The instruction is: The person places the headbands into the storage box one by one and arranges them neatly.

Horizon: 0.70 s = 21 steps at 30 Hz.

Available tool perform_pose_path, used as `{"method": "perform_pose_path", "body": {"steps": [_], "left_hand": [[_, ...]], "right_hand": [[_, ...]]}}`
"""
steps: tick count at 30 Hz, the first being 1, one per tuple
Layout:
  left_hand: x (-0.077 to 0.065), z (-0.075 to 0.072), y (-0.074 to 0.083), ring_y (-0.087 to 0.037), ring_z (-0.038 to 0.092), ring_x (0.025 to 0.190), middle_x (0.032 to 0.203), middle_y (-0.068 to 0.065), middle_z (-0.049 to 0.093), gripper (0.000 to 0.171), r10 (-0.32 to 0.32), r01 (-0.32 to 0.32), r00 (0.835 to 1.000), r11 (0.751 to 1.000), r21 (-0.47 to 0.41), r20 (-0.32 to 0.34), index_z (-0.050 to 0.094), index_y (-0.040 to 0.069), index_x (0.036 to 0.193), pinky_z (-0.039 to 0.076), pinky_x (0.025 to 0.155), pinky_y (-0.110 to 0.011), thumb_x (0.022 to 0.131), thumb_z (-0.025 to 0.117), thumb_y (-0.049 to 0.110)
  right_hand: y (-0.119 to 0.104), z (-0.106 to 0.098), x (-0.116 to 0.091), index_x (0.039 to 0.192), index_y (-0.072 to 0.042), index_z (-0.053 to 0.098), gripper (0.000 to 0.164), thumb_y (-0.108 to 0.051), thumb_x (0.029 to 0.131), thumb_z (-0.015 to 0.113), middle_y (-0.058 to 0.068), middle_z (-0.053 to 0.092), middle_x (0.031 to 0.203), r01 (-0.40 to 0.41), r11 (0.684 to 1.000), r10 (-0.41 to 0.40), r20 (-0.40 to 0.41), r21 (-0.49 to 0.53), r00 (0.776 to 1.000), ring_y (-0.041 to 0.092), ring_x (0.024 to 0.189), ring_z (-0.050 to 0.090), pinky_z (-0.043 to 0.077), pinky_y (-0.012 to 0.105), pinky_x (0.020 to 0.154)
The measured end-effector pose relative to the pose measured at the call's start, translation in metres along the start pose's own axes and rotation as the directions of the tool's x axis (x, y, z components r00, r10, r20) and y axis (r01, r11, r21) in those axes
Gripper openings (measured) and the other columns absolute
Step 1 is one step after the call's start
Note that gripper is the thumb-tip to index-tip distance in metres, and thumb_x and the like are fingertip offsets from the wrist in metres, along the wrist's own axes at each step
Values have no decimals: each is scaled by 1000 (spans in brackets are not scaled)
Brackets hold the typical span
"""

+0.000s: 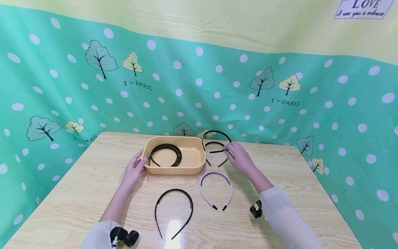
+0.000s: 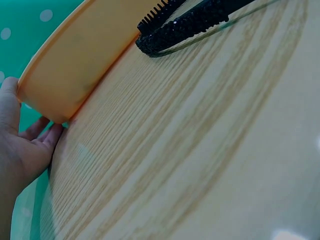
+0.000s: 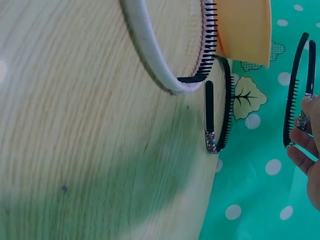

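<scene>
My left hand (image 1: 134, 170) grips the left end of an orange plastic bin (image 1: 174, 171), thumb at the rim and fingers against the outside. Several black toothed headbands (image 1: 179, 157) lie in the bin's left half. Raised past the bin's right end, a black headband (image 1: 220, 132) with comb teeth is pinched in my right hand (image 1: 238, 157); the right wrist view shows glitter stones on this headband (image 3: 289, 107) near the fingers. Below it, a second black headband (image 3: 230, 100), also stone-trimmed, rests on the table.
A pale lilac headband (image 1: 230, 186) with black tips lies in front of the bin's right end. Nearer the front, a black headband (image 1: 191, 204) rests on the wooden table (image 1: 93, 186). A green dotted cloth (image 1: 217, 110) hangs behind the table.
</scene>
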<state>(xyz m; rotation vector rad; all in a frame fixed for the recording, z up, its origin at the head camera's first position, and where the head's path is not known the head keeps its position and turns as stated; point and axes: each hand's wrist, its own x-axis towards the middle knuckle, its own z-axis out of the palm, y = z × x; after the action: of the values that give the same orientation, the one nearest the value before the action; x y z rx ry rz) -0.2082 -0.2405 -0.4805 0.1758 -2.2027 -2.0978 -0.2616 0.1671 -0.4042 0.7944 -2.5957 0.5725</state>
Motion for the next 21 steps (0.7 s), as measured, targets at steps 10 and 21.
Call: {"method": "perform_pose_path", "body": {"steps": [10, 21], "left_hand": [[-2, 2, 3, -15, 55, 116, 145, -24, 37, 62, -13, 13, 1000, 1000, 2, 3, 24, 22, 149, 51, 88, -13, 95, 50, 38], [-3, 1, 3, 1, 55, 104, 145, -27, 35, 63, 10, -10, 1000, 1000, -24, 3, 25, 18, 149, 51, 86, -11, 95, 51, 38]], "right_hand": [[-4, 4, 4, 101, -7, 65, 11, -8, 91, 60, 6, 64, 100, 16, 1000, -17, 7, 12, 1000, 24, 98, 58, 52, 38, 86], [-15, 9, 9, 98, -8, 65, 9, -7, 90, 61, 6, 65, 99, 58, 998, -59, 11, 14, 998, 23, 99, 58, 50, 39, 95]]}}
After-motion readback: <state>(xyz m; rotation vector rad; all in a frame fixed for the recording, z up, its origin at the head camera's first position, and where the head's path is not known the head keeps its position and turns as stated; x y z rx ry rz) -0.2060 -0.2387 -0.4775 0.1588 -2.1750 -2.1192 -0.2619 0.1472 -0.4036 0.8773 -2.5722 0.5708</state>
